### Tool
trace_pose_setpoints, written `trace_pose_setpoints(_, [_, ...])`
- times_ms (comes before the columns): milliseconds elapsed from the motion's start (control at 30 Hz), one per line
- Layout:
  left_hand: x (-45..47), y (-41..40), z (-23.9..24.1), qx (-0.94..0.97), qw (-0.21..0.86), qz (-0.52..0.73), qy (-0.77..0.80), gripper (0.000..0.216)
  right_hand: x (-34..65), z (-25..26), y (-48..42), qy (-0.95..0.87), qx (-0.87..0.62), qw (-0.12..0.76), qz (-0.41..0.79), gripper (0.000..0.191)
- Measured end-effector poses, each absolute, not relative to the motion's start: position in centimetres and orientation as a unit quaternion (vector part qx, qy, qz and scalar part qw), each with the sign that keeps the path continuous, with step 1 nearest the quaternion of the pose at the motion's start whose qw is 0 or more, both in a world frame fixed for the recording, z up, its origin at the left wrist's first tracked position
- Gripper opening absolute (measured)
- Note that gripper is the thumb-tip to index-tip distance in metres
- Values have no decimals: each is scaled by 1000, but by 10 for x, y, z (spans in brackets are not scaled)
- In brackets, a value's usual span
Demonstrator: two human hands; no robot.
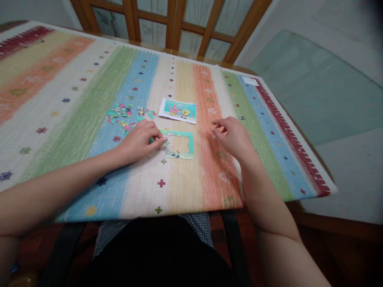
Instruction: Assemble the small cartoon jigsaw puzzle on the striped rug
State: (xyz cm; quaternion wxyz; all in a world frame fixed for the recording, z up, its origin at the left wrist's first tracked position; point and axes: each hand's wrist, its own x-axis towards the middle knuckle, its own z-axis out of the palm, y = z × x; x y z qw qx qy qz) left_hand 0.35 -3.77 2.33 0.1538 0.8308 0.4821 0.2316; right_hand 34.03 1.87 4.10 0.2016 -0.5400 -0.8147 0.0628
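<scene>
At the left side of a partly joined jigsaw puzzle (pixel 190 145), my left hand (pixel 143 137) is closed in a pinch on a small green puzzle piece (pixel 151 140). The joined pieces form a border around a middle where the tablecloth shows; my fingers cover part of its left edge. Just behind the puzzle lies a picture card (pixel 180 111) with cartoon figures on a teal background. Loose puzzle pieces (pixel 119 113) are heaped beyond my left hand. My right hand (pixel 229 133) hovers over the orange stripe, fingers curved, thumb and fingertips apart, holding nothing.
A striped tablecloth (pixel 143 191) covers the table, its front edge close to my lap. A small white label (pixel 250 81) lies near the far right corner. Wooden doors with glass panes (pixel 167 24) stand behind the table.
</scene>
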Motion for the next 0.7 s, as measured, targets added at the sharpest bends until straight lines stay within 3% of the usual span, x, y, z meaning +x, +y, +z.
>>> trace_pose_setpoints(100, [4, -38, 21, 831, 154, 237, 479, 30, 364, 35, 35, -781, -612, 108, 55, 32])
trace_pose_setpoints(200, [3, -38, 20, 830, 155, 246, 476, 30, 370, 29, 43, -789, -606, 76, 64, 25])
trace_pose_setpoints(367, [2, -37, 18, 830, 150, 265, 468, 30, 369, 27, 50, -787, -604, 100, 79, 14])
trace_pose_setpoints(467, [1, -36, 18, 829, 146, 270, 468, 30, 373, 27, 55, -751, -633, 102, 156, 7])
trace_pose_setpoints(567, [1, -35, 18, 827, 142, 266, 474, 30, 374, 27, 58, -697, -660, 125, 249, 14])
trace_pose_setpoints(700, [0, -34, 18, 832, 126, 239, 485, 32, 372, 28, 58, -682, -651, 169, 287, 23])
